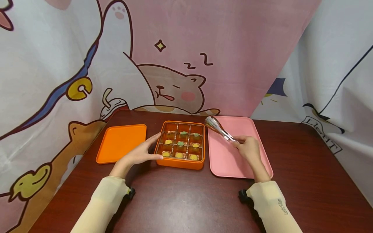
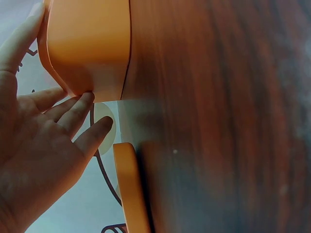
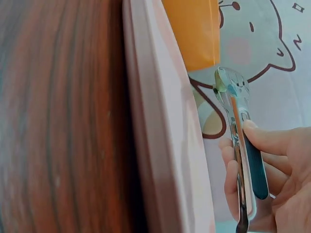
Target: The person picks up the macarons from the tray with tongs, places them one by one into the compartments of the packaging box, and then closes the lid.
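Note:
An orange box (image 1: 180,163) with a divided insert stands mid-table, and small yellow and green pieces (image 1: 180,143) sit in several compartments. My left hand (image 1: 141,152) rests against the box's left side, fingers extended and thumb at the near left corner; the left wrist view shows fingertips touching the orange wall (image 2: 90,46). My right hand (image 1: 250,149) holds metal tongs (image 1: 219,128) above the pink tray, their head pointing toward the box's far right corner. In the right wrist view, something greenish (image 3: 220,83) shows at the tongs' tips; its kind is unclear.
Under the tongs lies a pink tray (image 1: 225,161), close beside the box's right side. An orange lid-like panel (image 1: 120,142) lies flat on the left. A printed curtain (image 1: 233,64) hangs behind the dark wooden table (image 1: 186,200).

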The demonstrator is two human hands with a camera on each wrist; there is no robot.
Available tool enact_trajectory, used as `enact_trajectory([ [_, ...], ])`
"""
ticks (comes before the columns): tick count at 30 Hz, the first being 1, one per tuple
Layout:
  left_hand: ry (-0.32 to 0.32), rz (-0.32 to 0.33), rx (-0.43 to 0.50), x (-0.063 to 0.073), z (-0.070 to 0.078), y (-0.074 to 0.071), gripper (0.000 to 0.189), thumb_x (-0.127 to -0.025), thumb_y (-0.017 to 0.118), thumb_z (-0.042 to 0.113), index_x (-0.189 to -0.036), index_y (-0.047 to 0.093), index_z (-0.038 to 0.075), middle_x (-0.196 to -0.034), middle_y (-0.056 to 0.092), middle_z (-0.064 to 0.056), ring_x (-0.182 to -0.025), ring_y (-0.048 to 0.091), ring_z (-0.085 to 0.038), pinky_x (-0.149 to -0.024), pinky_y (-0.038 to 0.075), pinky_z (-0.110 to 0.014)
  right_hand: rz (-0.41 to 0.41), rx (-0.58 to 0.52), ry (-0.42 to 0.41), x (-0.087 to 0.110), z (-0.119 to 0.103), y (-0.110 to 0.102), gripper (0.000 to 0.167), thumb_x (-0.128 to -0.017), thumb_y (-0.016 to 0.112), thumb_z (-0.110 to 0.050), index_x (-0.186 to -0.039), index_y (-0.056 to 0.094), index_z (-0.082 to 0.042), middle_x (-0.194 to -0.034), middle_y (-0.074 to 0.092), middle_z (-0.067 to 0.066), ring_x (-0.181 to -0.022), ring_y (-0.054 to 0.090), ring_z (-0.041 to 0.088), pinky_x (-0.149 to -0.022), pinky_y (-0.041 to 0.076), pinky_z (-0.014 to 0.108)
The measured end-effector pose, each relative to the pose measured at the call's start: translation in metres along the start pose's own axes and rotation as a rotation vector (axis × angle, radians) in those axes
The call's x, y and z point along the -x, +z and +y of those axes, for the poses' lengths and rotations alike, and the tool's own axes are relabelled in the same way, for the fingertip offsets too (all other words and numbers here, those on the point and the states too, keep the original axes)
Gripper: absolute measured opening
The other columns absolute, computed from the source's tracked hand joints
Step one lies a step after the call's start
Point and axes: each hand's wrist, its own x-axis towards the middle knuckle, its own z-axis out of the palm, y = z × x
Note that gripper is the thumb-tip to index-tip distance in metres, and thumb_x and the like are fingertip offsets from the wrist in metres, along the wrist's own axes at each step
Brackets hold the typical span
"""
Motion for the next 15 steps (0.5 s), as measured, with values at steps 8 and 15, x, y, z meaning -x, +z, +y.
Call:
enact_trajectory([
  [8,0.006,0.002,0.009,0.0,-0.001,0.0,0.103,-0.084,0.079,0.041,-0.161,0.018,0.01,-0.168,0.015,-0.015,-0.152,0.02,-0.041,-0.119,0.02,-0.065,-0.052,-0.123,0.013,0.0,-0.016,0.004,0.026,-0.09,0.074,-0.014,-0.112,0.076,-0.001,-0.096,0.077,0.019,-0.062,0.06,-0.003,-0.054,0.047,0.015],
  [15,0.008,0.005,0.012,-0.001,-0.001,0.0,0.102,-0.084,0.079,0.039,-0.161,0.018,0.01,-0.168,0.015,-0.014,-0.153,0.019,-0.04,-0.119,0.019,-0.064,-0.073,-0.156,-0.013,0.001,-0.034,0.007,0.026,-0.09,0.074,-0.014,-0.113,0.076,-0.002,-0.093,0.077,0.019,-0.071,0.072,0.018,-0.055,0.049,0.016],
])
